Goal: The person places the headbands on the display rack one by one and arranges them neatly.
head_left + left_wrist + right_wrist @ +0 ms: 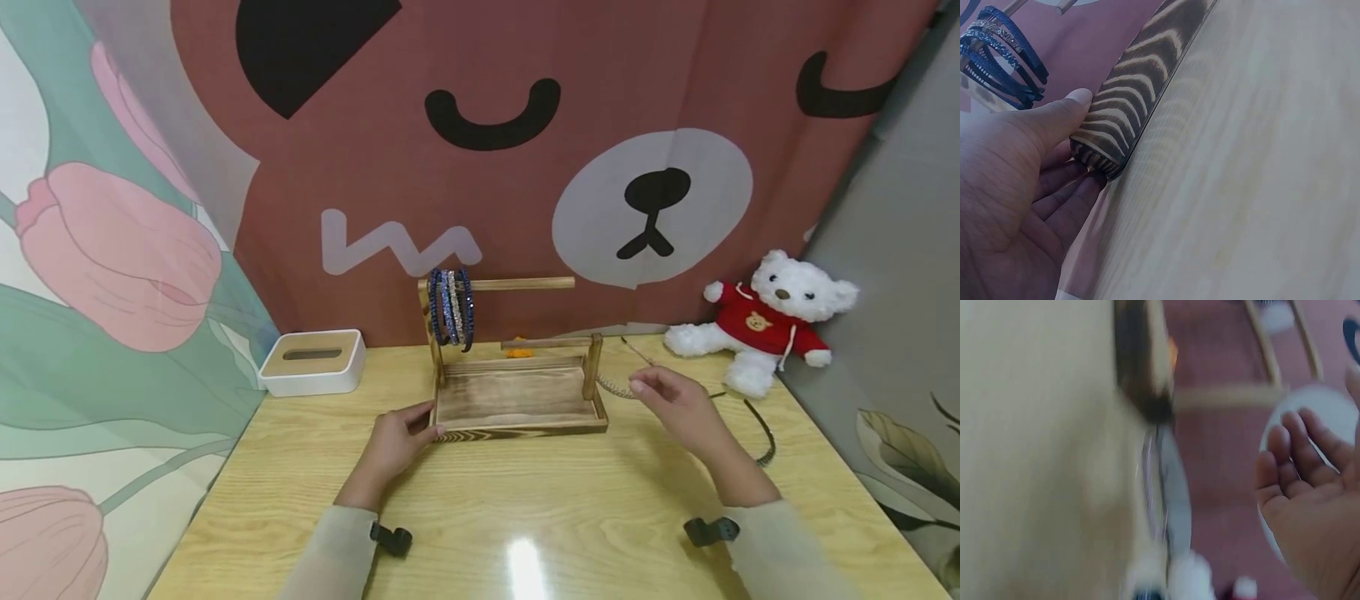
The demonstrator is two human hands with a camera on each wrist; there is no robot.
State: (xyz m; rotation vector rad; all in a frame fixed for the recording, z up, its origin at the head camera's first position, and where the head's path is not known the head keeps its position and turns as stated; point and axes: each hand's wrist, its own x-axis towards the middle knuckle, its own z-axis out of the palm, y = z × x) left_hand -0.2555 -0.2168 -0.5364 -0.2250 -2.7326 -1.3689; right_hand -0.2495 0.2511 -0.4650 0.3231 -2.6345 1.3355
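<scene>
Left hand [395, 442] has thumb and fingers pinched on the near left corner of the wooden headband rack [521, 432], probably so it won't slide. Right hand [678, 408] is half-curled off the rack's right end, nothing in it. Hanging headbands [448, 308] sit bunched left on the upper bar [525, 284], I guess clear of its free end. Count: one rack, looks like four hanging, at least two loose right: silver headband [615, 388], black headband [770, 442].

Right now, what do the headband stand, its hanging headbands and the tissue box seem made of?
Headband stand: wood, probably charred, from its striped dark grain. Hanging headbands: perhaps rhinestones, judging by sparkle; base material unclear. Tissue box: white, smooth, likely plastic, with a tan, wood-like lid.
</scene>
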